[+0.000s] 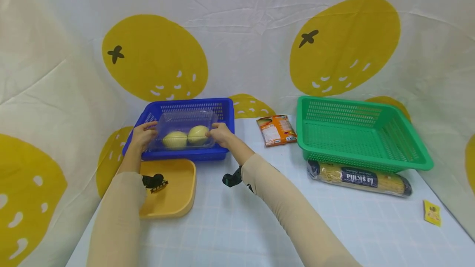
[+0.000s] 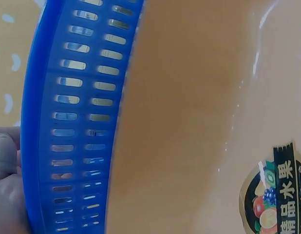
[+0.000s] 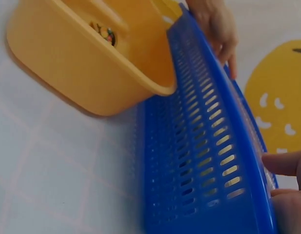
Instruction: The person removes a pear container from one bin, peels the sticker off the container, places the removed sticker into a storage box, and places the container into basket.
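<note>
A clear plastic box (image 1: pixel 189 119) with two round, pale yellow fruits (image 1: pixel 175 140) in it is at the blue basket (image 1: pixel 193 154), tilted over its inside. My left hand (image 1: pixel 144 135) grips the box's left side, its fingers on the edge. On the opposite side, my right hand (image 1: pixel 221 134) pinches the box's edge between thumb and fingers. In the right wrist view, the right thumb (image 3: pixel 282 163) shows just beyond the blue rim. How far the box rests on the basket's floor is hidden.
Before the blue basket stands a yellow basin (image 1: pixel 178 195) with a fruit sticker (image 2: pixel 274 190) inside. An orange packet (image 1: pixel 276 130) lies right of the blue basket. Farther right are a green basket (image 1: pixel 365 161), a spaghetti pack (image 1: pixel 358 177) and a small yellow sachet (image 1: pixel 432 212).
</note>
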A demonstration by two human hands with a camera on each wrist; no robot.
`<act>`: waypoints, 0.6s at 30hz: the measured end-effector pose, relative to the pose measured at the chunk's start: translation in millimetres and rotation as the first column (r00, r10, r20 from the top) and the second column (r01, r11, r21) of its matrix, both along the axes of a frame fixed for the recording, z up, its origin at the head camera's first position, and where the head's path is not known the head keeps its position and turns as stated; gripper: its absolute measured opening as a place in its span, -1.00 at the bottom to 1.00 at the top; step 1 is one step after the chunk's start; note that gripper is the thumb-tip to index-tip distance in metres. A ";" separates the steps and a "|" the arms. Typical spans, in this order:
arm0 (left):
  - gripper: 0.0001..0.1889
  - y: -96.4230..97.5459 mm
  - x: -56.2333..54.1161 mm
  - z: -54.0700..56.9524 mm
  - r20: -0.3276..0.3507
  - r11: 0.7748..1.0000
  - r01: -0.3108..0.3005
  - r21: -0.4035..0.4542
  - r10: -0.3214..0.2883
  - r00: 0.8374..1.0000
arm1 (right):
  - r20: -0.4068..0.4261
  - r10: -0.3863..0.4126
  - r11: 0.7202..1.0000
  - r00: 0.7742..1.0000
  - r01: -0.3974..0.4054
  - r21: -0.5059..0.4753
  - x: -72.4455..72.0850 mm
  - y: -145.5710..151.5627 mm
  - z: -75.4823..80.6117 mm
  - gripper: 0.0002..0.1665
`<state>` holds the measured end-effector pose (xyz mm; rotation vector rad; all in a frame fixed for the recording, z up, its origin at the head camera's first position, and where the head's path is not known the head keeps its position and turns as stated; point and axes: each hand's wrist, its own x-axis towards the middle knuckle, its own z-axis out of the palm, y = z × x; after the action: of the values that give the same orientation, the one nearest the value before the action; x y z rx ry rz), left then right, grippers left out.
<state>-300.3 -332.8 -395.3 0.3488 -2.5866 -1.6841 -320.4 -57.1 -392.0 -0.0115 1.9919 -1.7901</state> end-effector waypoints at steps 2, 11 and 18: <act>-0.46 -0.4 -1.2 -0.2 0.005 0.999 0.018 -0.028 -0.018 1.000 | 0.005 -0.002 1.000 1.000 0.002 0.001 -0.7 -0.2 1.0 -0.22; -0.49 15.4 1.1 7.3 -0.005 0.982 0.015 -0.189 -0.016 1.000 | -0.244 -0.018 0.970 0.970 0.076 0.232 8.0 -0.5 0.6 -0.29; -0.54 40.2 6.4 14.0 -0.221 0.938 -0.102 -0.332 0.027 0.975 | -0.447 0.032 0.982 0.894 0.055 0.180 20.0 23.1 8.5 -0.39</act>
<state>-293.9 -292.6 -381.2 0.2195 -2.6035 -1.1457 -300.5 -34.0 -383.5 -0.3892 2.4791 -1.7099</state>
